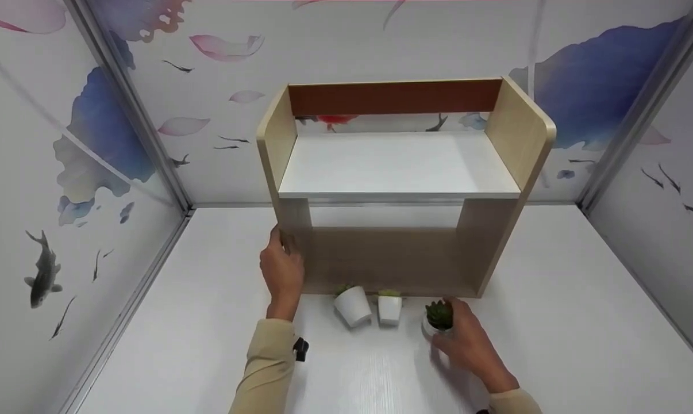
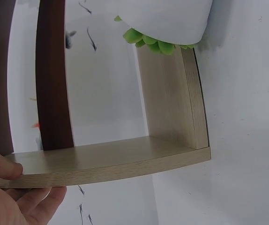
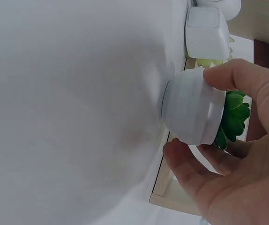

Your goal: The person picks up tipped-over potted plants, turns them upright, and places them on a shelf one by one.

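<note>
A pale wood desk shelf (image 1: 401,164) with a white board stands on the white table. At its left side panel (image 2: 111,166), my left hand (image 1: 282,273) grips the front edge, thumb on the inner face and fingers outside. My right hand (image 1: 467,339) holds a small round white pot (image 3: 190,108) with a dark green succulent (image 1: 438,314), thumb and fingers on opposite sides. Whether this pot touches the table I cannot tell. Left of it, a squarish white pot (image 1: 389,310) and a larger white pot (image 1: 353,306) lie tipped, their leaves toward the shelf.
White panels with painted fish and petals enclose the table (image 1: 553,322) at the back and both sides. A metal frame post (image 1: 134,109) runs up the left corner. The shelf's lower opening (image 1: 381,259) faces the pots.
</note>
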`<state>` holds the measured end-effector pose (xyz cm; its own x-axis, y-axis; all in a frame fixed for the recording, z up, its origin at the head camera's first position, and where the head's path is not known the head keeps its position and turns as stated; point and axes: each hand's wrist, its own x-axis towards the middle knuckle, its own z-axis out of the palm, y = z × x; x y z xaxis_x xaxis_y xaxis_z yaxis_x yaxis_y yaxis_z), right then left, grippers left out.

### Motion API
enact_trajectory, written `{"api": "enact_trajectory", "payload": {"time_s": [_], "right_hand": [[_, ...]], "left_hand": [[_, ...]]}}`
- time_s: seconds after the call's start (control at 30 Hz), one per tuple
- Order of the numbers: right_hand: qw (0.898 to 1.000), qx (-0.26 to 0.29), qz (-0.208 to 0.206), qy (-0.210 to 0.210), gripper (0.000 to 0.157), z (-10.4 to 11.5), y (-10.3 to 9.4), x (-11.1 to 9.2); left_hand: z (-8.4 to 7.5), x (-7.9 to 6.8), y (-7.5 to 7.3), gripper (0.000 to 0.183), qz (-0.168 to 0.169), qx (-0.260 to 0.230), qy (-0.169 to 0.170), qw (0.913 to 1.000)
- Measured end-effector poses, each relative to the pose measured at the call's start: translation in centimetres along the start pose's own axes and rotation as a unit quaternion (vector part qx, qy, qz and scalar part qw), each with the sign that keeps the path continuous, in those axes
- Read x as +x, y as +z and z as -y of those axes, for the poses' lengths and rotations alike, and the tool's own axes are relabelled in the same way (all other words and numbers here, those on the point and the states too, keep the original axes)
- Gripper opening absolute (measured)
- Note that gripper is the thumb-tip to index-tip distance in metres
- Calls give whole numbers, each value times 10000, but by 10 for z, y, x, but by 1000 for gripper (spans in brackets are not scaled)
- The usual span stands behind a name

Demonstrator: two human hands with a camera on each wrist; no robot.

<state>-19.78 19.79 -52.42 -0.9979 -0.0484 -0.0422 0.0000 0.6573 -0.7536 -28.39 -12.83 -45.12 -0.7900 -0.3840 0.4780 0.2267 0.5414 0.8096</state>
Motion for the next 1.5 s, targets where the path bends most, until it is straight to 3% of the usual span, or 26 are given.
{"api": "enact_trajectory", "payload": {"time_s": [0.13, 0.33, 0.77, 1.0, 1.17, 1.5], "right_hand": [[9999, -74, 38, 152, 89, 0, 0, 0], [9995, -202, -201, -137, 72, -1, -2, -3], [9993, 310, -185, 26, 76, 3, -15, -6], [9977, 406, -385, -379, 72, 37, -38, -16], [9959, 240, -620, -609, 75, 68, -62, -26], [9871, 419, -1079, -1108, 80, 125, -109, -50]], "left_hand": [[-1, -1, 1, 36, 27, 15, -90, 10000], [-4, -2, 2, 37, 41, 2, -64, 10000], [-4, -1, 2, 39, 105, 58, -66, 9999], [-2, 0, 0, 37, 76, 42, 11, 10000], [0, 1, -1, 38, 72, 87, 14, 9999], [-1, 0, -1, 39, 66, 84, 33, 9999]]}}
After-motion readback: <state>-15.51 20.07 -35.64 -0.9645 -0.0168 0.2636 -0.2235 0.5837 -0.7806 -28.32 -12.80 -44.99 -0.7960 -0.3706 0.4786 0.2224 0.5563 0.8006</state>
